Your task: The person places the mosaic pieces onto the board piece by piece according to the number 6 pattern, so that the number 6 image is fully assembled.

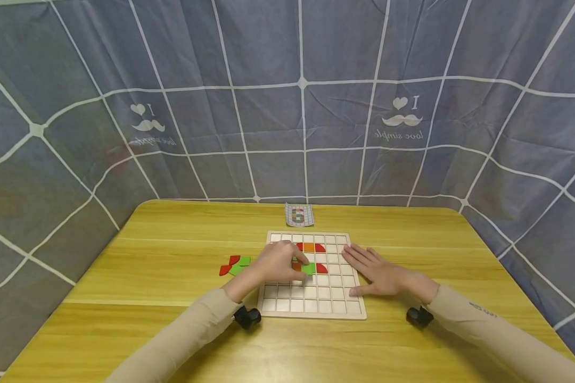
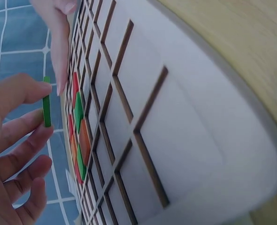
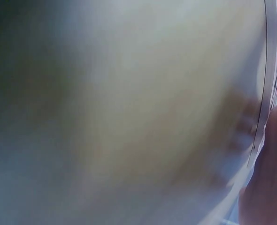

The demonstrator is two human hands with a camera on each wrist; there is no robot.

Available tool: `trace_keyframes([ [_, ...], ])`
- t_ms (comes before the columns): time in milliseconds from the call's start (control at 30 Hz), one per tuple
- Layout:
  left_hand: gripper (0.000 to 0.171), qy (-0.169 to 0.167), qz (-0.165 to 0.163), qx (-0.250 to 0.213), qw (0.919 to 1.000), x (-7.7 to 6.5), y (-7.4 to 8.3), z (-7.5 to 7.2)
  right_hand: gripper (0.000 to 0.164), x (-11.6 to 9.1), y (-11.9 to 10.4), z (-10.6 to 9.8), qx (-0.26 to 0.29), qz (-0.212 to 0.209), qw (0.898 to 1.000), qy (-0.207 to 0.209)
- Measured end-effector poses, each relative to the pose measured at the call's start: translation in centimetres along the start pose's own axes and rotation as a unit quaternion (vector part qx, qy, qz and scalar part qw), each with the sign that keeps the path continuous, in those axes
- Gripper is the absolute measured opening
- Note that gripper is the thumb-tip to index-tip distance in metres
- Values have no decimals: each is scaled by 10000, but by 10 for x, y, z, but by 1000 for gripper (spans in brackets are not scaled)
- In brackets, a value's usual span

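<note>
Pinches a green tile (image 2: 46, 105) by opposite edges between thumb and fingers of the left hand (image 1: 274, 261), with the grip parted only by the tile's breadth. Holds it nearly parallel to the gridded board (image 1: 337, 308) and apart from the surface, close to the red, orange and green laid tiles (image 1: 309, 247). Rests the right hand (image 1: 380, 272) at the board's right edge with fingers spread, gripping nothing, perhaps to steady it. Beyond, on the table (image 1: 172, 266): more red and green loose tiles (image 1: 244, 260) to the left, and a small printed card (image 1: 298, 215) behind the board.

Looks like the placing step, with part of a pattern down and part to go. Seems to call next for lining up over a free cell, lowering flat between the ridges, then letting go.

Cannot tell which cell, with the left hand covering part of the laid tiles. Cannot cleanly separate held green from laid green in the head view. Too small to read the card's pattern for sure. Shows mostly blur in the right wrist view, with only slivers of board and hand at the far edge.
</note>
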State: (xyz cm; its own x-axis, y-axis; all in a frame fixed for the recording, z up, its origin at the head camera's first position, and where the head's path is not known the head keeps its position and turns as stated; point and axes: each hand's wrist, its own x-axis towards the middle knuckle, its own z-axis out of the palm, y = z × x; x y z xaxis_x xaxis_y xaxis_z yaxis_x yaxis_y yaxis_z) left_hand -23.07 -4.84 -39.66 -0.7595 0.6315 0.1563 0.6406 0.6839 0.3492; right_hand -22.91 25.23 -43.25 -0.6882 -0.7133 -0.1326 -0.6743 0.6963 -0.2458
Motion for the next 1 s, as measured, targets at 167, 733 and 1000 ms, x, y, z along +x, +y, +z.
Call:
trace_keyframes([
  [167,22,-68,3,-43,10000,5,2,5,93,3,3,-2,-98,82,9999,-82],
  [733,22,-344,-84,-55,9994,14,13,18,98,6,5,-2,-74,100,9997,-232],
  [1000,22,-328,-49,40,9994,18,19,22,97,5,3,-3,-40,124,9996,-250],
])
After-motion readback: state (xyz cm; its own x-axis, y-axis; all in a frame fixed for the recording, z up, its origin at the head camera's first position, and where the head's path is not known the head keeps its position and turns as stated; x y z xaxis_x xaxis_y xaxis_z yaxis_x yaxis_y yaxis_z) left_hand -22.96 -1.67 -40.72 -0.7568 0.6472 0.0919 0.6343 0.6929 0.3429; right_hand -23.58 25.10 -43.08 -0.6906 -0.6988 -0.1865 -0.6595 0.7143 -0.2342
